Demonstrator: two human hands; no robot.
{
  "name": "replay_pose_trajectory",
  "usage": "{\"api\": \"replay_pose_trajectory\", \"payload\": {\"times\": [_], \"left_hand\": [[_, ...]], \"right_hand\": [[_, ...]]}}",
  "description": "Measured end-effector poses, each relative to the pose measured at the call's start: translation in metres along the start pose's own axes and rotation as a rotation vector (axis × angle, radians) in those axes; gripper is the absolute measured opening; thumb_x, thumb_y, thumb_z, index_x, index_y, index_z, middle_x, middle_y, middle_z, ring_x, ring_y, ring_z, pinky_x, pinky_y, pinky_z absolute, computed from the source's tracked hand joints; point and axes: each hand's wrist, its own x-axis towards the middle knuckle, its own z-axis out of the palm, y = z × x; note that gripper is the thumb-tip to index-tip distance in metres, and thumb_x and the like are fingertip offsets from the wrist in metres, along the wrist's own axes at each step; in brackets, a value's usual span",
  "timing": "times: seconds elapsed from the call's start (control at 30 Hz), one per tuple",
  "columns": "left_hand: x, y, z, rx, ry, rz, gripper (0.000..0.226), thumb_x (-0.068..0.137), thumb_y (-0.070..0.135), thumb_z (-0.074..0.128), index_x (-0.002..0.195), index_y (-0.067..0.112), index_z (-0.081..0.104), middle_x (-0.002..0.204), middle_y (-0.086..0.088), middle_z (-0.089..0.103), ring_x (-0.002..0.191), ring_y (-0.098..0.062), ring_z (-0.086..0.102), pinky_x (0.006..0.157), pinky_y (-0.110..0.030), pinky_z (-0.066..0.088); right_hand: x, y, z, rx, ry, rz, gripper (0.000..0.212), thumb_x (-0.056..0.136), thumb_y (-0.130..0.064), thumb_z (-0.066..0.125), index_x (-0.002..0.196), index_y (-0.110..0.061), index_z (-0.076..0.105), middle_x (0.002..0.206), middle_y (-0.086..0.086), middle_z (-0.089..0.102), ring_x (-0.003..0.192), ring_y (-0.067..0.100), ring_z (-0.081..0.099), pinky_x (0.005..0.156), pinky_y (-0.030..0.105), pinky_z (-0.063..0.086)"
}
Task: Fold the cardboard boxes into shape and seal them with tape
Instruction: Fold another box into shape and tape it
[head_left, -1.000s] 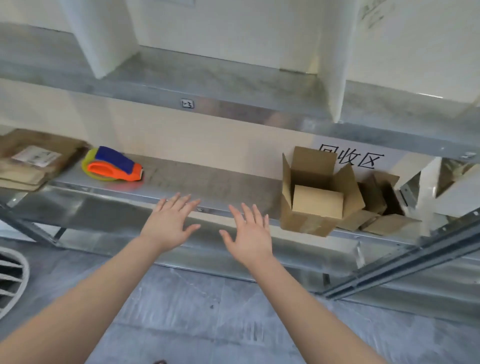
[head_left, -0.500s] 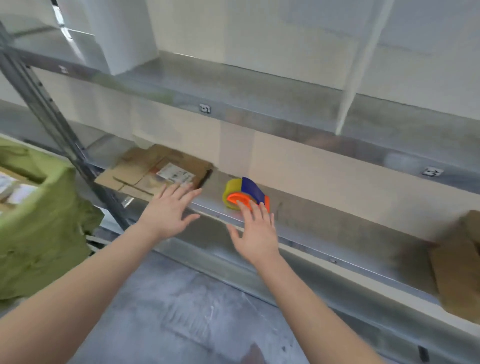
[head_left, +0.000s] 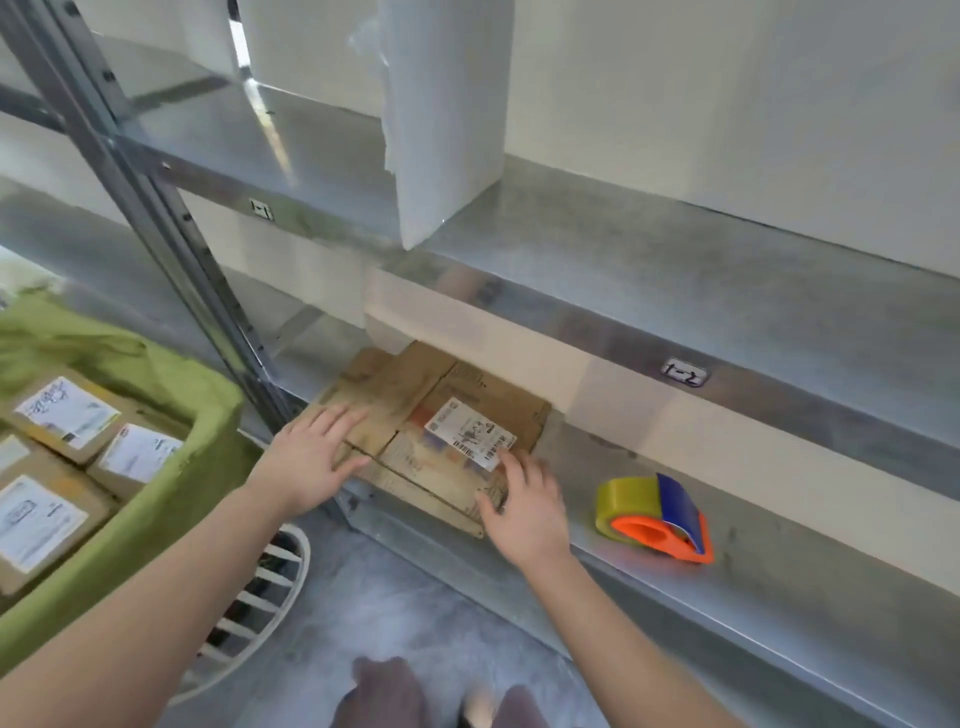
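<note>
— Where's the cardboard?
— Centre frame: a flat stack (head_left: 410, 400) on the lower shelf (head_left: 779, 571). Left hand (head_left: 311, 457) lies flat on it, fingers straight; right hand (head_left: 530, 504) rests loosely spread at its near corner, gripping nothing.
— Risk?
— It seems to overhang; an uneven pull could spill sheets.
— Counts?
— One tape (head_left: 654, 514), one stack, layers uncountable.

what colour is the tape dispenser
The tape dispenser is orange and blue, holding a yellowish roll; head view.
</note>
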Motion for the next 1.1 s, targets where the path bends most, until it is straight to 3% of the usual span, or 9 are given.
{"api": "replay_pose_trajectory", "payload": {"times": [0.17,0.3,0.37,0.47,0.57,0.77,0.9,1.1], "left_hand": [[0.046,-0.036,0.013,-0.108,-0.124,-0.042,0.068,0.092,0.065,0.029,0.151,0.035,0.015,0.159,0.001,0.02,0.144,-0.022,0.022,0.115,-0.043,0.027],[0.093,-0.054,0.019,-0.299,-0.205,-0.068,0.071,0.091,0.062,0.038,0.151,0.029,0.021,0.152,-0.012,0.032,0.136,-0.03,0.035,0.112,-0.044,0.031],[0.114,-0.059,0.018,-0.379,-0.244,-0.074,0.073,0.09,0.06,0.047,0.15,0.029,0.021,0.15,-0.016,0.035,0.134,-0.034,0.037,0.112,-0.043,0.031],[0.134,-0.061,0.017,-0.504,-0.286,-0.083,0.075,0.087,0.052,0.06,0.148,0.03,0.024,0.149,-0.015,0.036,0.131,-0.036,0.041,0.108,-0.043,0.035],[0.142,-0.061,0.02,-0.67,-0.362,-0.068,0.073,0.084,0.037,0.071,0.144,0.031,0.031,0.147,-0.011,0.037,0.13,-0.034,0.042,0.106,-0.042,0.035],[0.151,-0.069,0.014,-0.863,-0.404,0.015,0.072,0.079,0.011,0.077,0.138,0.032,0.041,0.144,-0.001,0.042,0.133,-0.023,0.039,0.11,-0.035,0.031],[0.144,-0.071,-0.001,-0.895,-0.42,0.117,0.074,0.077,0.014,0.079,0.135,0.039,0.042,0.142,0.008,0.043,0.133,-0.015,0.038,0.114,-0.037,0.029],[0.124,-0.049,-0.03,-1.006,-0.412,0.16,0.072,0.074,0.016,0.082,0.131,0.046,0.049,0.135,0.021,0.047,0.129,-0.008,0.043,0.114,-0.037,0.031]], "right_hand": [[0.023,-0.009,0.025,0.075,-0.006,0.257,0.073,0.088,-0.063,0.047,0.15,-0.037,0.019,0.15,0.004,0.033,0.136,0.029,0.029,0.108,0.045,0.035],[0.039,-0.014,0.037,0.227,0.06,0.438,0.104,0.067,-0.088,0.028,0.151,-0.029,0.022,0.144,0.01,0.044,0.13,0.034,0.039,0.106,0.043,0.035],[0.047,-0.011,0.041,0.274,0.096,0.482,0.11,0.063,-0.091,0.036,0.152,-0.027,0.023,0.14,0.01,0.048,0.128,0.033,0.044,0.104,0.042,0.038],[0.054,-0.016,0.036,0.405,0.138,0.498,0.091,0.077,-0.057,0.069,0.15,-0.018,0.03,0.137,0.008,0.053,0.125,0.03,0.051,0.097,0.035,0.043],[0.058,-0.017,0.039,0.467,0.169,0.522,0.083,0.076,-0.033,0.081,0.146,-0.02,0.039,0.134,0.008,0.056,0.123,0.028,0.053,0.095,0.032,0.045],[0.058,-0.024,0.032,0.529,0.239,0.561,0.071,0.073,-0.022,0.082,0.138,-0.025,0.051,0.123,0.008,0.057,0.113,0.024,0.057,0.097,0.029,0.044],[0.046,-0.028,0.008,0.552,0.304,0.518,0.075,0.071,-0.016,0.082,0.138,-0.03,0.05,0.116,0.004,0.052,0.104,0.018,0.054,0.085,0.019,0.037],[0.011,-0.021,-0.037,0.547,0.368,0.433,0.078,0.075,-0.018,0.08,0.142,-0.032,0.044,0.12,0.002,0.048,0.1,0.011,0.049,0.086,0.018,0.035]]}}
